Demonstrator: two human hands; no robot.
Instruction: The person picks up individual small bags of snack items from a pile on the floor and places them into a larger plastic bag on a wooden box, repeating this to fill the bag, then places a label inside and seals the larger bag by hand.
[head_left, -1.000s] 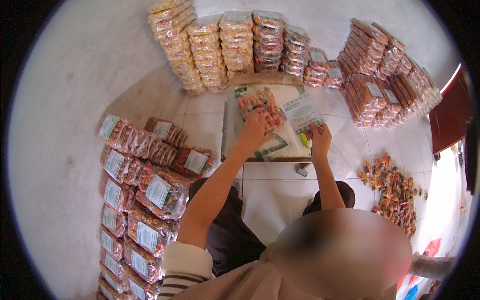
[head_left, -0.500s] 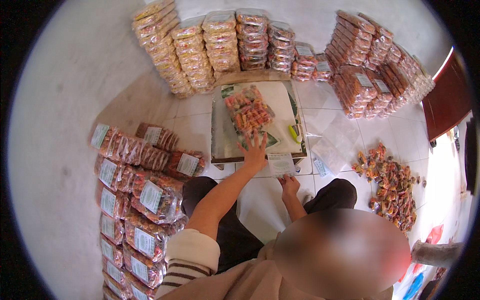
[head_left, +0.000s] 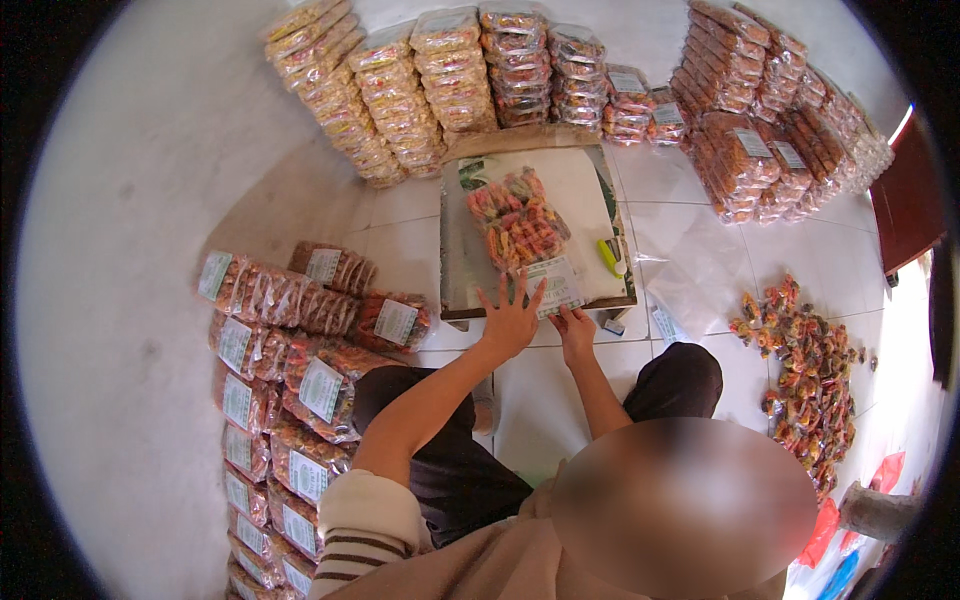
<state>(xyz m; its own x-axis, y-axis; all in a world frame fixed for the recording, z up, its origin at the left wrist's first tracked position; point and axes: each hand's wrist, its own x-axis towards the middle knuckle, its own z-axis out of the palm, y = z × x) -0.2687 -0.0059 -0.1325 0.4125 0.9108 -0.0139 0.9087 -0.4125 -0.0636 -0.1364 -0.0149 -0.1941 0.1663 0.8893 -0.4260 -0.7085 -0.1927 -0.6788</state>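
A clear bag of orange and red snack pieces (head_left: 525,235) lies on a low table (head_left: 462,280) in front of me. Against its near end sits a printed paper label (head_left: 556,284), white with green print. My right hand (head_left: 577,334) pinches the label's near edge at the table's front. With fingers spread, my left hand (head_left: 511,322) rests at the near end of the bag, beside the label's left edge. A yellow-green stapler (head_left: 611,258) lies on the table, right of the bag.
Stacks of packed bags (head_left: 447,75) line the wall behind the table. More labelled bags (head_left: 320,388) are piled at my left. Loose snack pieces (head_left: 805,375) lie heaped on the floor at right, near clear plastic bags (head_left: 700,270). Further bag stacks (head_left: 740,165) stand back right.
My right hand has carried the label forward from over the floor to the bag's near end. My left hand stays at the bag with its fingers spread. The whole view has shifted slightly.
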